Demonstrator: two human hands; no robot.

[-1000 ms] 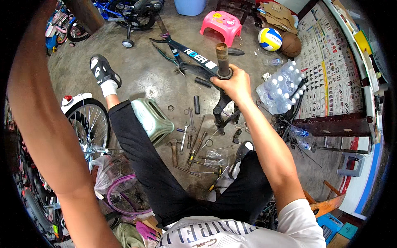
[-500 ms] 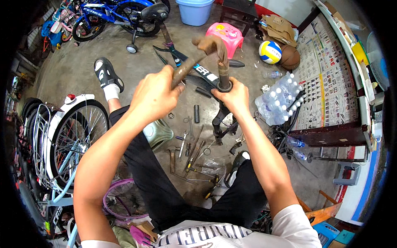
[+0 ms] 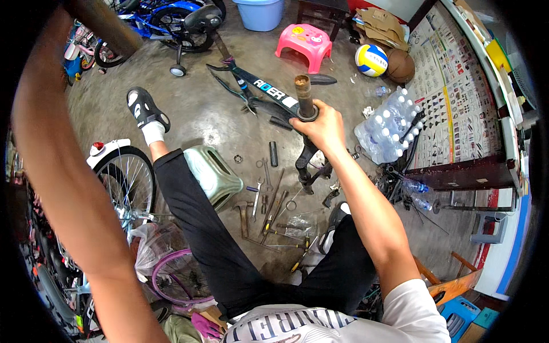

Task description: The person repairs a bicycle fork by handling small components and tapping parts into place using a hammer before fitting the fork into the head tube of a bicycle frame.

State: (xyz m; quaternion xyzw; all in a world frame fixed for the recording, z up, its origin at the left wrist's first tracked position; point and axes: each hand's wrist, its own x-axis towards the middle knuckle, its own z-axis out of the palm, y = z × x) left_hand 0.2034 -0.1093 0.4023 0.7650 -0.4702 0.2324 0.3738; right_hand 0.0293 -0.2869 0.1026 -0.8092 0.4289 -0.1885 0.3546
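My right hand (image 3: 323, 127) grips a black bicycle frame (image 3: 269, 88) at its front end, just under a dark ring (image 3: 307, 113). A rusty hollow tube (image 3: 303, 94) stands up out of that ring. Below the hand, black fork-like parts (image 3: 306, 166) reach down toward the floor. My left arm is raised at the far left, and my left hand (image 3: 43, 54) is dark and blurred near the picture's rim. Beside it a brown hammer (image 3: 106, 26) shows only in part, cut off by the top edge; the fingers around it are hard to make out.
On the floor between my legs lie another hammer (image 3: 243, 220), wrenches (image 3: 257, 197) and screwdrivers (image 3: 303, 251). A pale green stool (image 3: 214, 177) is by my left knee. A pink stool (image 3: 306, 46), balls (image 3: 372, 60) and packed bottles (image 3: 386, 131) stand beyond. Bicycles crowd the left.
My left hand has swung up and left with the hammer, away from the top of the rusty tube. My right hand keeps its grip on the frame.
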